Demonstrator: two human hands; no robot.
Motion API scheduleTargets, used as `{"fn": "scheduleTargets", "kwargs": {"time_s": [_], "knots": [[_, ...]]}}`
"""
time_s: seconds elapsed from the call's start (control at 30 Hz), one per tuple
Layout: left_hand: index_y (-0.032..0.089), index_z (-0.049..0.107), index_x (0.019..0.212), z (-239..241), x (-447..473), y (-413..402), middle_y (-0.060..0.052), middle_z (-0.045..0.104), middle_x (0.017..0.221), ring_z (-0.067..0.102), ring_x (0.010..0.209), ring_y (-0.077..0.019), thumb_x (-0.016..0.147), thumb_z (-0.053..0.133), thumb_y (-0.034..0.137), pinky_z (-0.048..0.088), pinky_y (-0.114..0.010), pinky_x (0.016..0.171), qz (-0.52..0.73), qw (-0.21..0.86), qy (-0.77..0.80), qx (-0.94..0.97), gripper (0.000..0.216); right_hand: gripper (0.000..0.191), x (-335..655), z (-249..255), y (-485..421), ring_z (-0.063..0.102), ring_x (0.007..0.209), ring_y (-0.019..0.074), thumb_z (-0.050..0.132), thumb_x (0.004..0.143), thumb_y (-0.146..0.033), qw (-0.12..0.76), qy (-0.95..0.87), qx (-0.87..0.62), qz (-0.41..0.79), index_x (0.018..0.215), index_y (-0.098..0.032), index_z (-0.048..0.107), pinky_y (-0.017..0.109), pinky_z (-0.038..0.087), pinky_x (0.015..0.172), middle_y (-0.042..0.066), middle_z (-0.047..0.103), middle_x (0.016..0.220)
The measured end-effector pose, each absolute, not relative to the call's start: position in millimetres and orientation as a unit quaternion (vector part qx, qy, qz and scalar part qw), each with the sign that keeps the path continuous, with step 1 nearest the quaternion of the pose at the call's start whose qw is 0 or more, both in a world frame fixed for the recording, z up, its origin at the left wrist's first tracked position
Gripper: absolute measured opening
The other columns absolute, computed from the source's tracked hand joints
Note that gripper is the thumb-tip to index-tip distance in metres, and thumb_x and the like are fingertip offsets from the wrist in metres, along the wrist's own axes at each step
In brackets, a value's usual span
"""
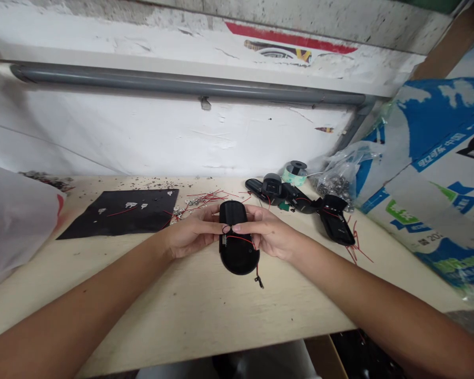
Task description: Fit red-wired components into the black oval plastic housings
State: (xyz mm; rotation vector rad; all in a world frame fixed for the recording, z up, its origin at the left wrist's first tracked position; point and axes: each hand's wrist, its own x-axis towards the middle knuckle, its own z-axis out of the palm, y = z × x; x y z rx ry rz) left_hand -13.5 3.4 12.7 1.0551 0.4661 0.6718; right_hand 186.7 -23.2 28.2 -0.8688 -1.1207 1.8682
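Observation:
Both my hands hold a black oval plastic shell [236,247] just above the wooden table [189,305]. My left hand [191,234] grips its left edge with the thumb laid across the top. My right hand [270,234] grips the right edge, thumb pressed near the middle. A thin red wire [243,239] runs across the shell under my thumbs. A short black lead with a small end piece [258,279] hangs below the shell.
A black mat [122,213] with small metal bits lies at the left. Loose red wires [205,199] and several more black shells [300,202] lie behind. A tape roll [295,172], a bag of metal parts [337,179], a blue-white carton [434,173] and a white bag [11,221] flank the table.

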Motion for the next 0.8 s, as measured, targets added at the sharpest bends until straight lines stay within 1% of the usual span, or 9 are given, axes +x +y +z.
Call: {"fn": "scheduleTargets", "kwargs": {"time_s": [0.17,0.43,0.5,0.57,0.67,0.73,0.8], "knots": [[0.018,0.063,0.120,12.0,-11.3,2.8,-0.009,0.070,0.117,0.067,0.103,-0.0204,0.073,0.081,0.011,0.049,-0.032,0.092,0.321,0.779,0.223,0.491,0.051,0.042,185.9,29.4,-24.2,0.060,0.048,0.0064,0.087,0.060,-0.015,0.395,-0.440,-0.356,0.724,0.097,-0.015,0.067,0.015,0.051,0.044,-0.001,0.071,0.077],[0.018,0.063,0.120,11.5,-11.2,1.5,-0.010,0.070,0.115,0.067,0.102,-0.0218,0.073,0.081,0.010,0.050,-0.035,0.094,0.323,0.774,0.218,0.499,0.051,0.037,184.7,26.3,-23.8,0.060,0.047,0.0071,0.085,0.059,-0.015,0.401,-0.451,-0.362,0.710,0.091,-0.014,0.066,0.013,0.044,0.036,-0.001,0.068,0.072],[0.018,0.063,0.121,11.6,-11.7,1.3,-0.010,0.069,0.117,0.067,0.102,-0.0215,0.074,0.081,0.011,0.050,-0.034,0.092,0.320,0.774,0.218,0.501,0.050,0.038,184.5,26.2,-24.4,0.060,0.047,0.0073,0.084,0.060,-0.015,0.403,-0.455,-0.361,0.707,0.093,-0.014,0.067,0.013,0.042,0.035,0.000,0.069,0.074],[0.019,0.064,0.121,12.1,-12.2,1.3,-0.010,0.069,0.118,0.067,0.102,-0.0206,0.075,0.080,0.012,0.050,-0.031,0.090,0.315,0.775,0.223,0.500,0.049,0.040,184.4,26.4,-25.3,0.060,0.048,0.0073,0.084,0.061,-0.015,0.403,-0.457,-0.355,0.709,0.097,-0.014,0.068,0.014,0.044,0.036,0.001,0.071,0.078],[0.020,0.066,0.119,12.7,-13.1,1.8,-0.008,0.069,0.118,0.066,0.103,-0.0193,0.073,0.080,0.010,0.050,-0.029,0.090,0.313,0.780,0.227,0.492,0.049,0.042,184.2,26.5,-25.6,0.062,0.051,0.0086,0.083,0.061,-0.014,0.399,-0.449,-0.351,0.718,0.100,-0.015,0.069,0.017,0.050,0.043,0.002,0.072,0.080],[0.020,0.068,0.117,12.9,-13.5,2.8,-0.007,0.070,0.113,0.066,0.101,-0.0182,0.074,0.080,0.011,0.050,-0.029,0.090,0.315,0.781,0.227,0.490,0.046,0.043,184.5,25.4,-24.0,0.065,0.057,0.0105,0.083,0.059,-0.013,0.406,-0.436,-0.350,0.723,0.100,-0.016,0.069,0.019,0.054,0.048,0.002,0.072,0.082],[0.019,0.070,0.113,12.6,-13.5,4.4,-0.007,0.071,0.106,0.066,0.095,-0.0168,0.076,0.079,0.015,0.051,-0.028,0.086,0.323,0.781,0.233,0.481,0.038,0.043,185.5,23.3,-20.8,0.066,0.062,0.0115,0.083,0.059,-0.012,0.422,-0.421,-0.344,0.726,0.100,-0.016,0.069,0.020,0.056,0.053,0.002,0.073,0.085]]}}
